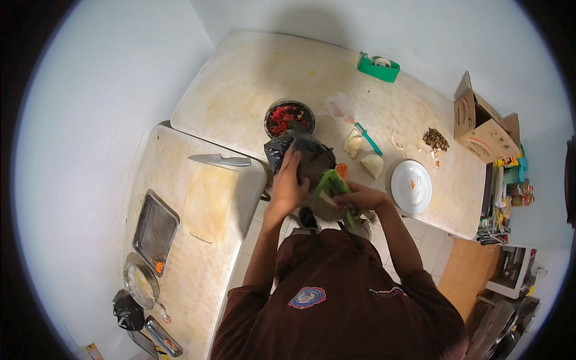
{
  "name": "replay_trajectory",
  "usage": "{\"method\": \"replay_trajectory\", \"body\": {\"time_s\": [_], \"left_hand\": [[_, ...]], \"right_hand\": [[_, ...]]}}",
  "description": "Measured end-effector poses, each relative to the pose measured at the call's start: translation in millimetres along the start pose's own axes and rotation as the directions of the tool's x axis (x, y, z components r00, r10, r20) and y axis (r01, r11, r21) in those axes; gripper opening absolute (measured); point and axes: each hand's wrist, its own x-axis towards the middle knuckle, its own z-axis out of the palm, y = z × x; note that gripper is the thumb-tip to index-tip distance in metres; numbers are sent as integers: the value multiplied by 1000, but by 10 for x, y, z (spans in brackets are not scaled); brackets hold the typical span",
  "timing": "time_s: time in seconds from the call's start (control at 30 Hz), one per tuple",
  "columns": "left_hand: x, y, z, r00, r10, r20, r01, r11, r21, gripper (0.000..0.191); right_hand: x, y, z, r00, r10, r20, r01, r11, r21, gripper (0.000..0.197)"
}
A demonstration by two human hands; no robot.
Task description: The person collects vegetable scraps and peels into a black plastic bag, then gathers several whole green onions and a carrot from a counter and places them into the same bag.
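Note:
My left hand [290, 182] rests against a black plastic bag [316, 158] at the table's near edge, fingers stretched over its side; whether they grip it cannot be made out. In my right hand [362, 196] is a bunch of leafy greens [332, 183], its leaves beside the bag and its stalks hanging below the hand. Behind the bag stands a round dark bowl [290, 118] holding red pieces, partly covered by the bag. A carrot piece [342, 171] lies just beyond the greens. To its right are two cabbage wedges [372, 166] and a teal-handled peeler [368, 139].
A white plate [411, 186] with orange scraps, a heap of brown bits [435, 139], a cardboard box [486, 121] and a green tape dispenser [379, 68] occupy the table. On the left table lie a knife [220, 160], a metal tray [155, 229] and a metal bowl [141, 283].

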Motion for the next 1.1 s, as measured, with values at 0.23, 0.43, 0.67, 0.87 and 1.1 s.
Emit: {"method": "replay_trajectory", "body": {"time_s": [0.23, 0.43, 0.67, 0.87, 1.1], "left_hand": [[-103, 331, -27, 872, 118, 476, -68, 990, -121, 57], [-265, 317, 27, 895, 141, 422, -47, 973, -225, 60], [-16, 148, -124, 995, 86, 52, -71, 970, -232, 63], [-6, 318, -72, 982, 65, 176, -13, 959, -282, 60], [-1, 309, -47, 938, -186, 292, 176, 983, 61, 56]], "right_hand": [[498, 579, 157, 959, -181, -218, 215, 966, 145, 29], [638, 429, 152, 752, -556, -354, 287, 759, -584, 36], [830, 92, 173, 797, -453, -400, 50, 709, -703, 44], [1132, 627, 34, 798, -392, -457, -135, 623, -771, 40], [1256, 448, 3, 866, 73, -494, -322, 837, -442, 41]]}}
